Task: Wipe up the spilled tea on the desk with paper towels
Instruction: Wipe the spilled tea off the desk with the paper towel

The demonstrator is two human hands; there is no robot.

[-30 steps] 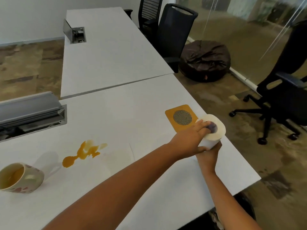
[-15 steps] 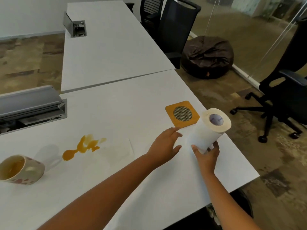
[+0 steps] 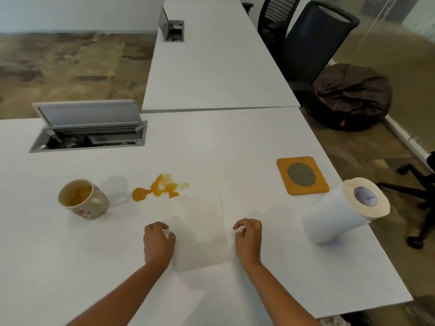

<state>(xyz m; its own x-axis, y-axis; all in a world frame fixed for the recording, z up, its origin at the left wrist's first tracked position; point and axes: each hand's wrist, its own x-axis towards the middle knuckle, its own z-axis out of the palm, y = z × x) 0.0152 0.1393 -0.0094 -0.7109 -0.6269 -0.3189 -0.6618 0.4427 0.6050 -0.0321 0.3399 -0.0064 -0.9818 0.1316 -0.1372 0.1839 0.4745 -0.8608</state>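
Left hand (image 3: 159, 241) and right hand (image 3: 249, 237) each pinch a side edge of the paper towel sheet (image 3: 200, 234) lying near the desk's (image 3: 70, 255) front edge, just beside the spilled tea (image 3: 157, 188).

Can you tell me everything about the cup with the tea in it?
The cup is a cream-coloured mug that looks ceramic, with reddish blotches low on its side. It stands on the white desk, seemingly tipped a little, its open mouth showing. Some orange-brown tea remains inside. No handle shows. It stands left of the spilled tea, apart from it, and neither hand touches it.
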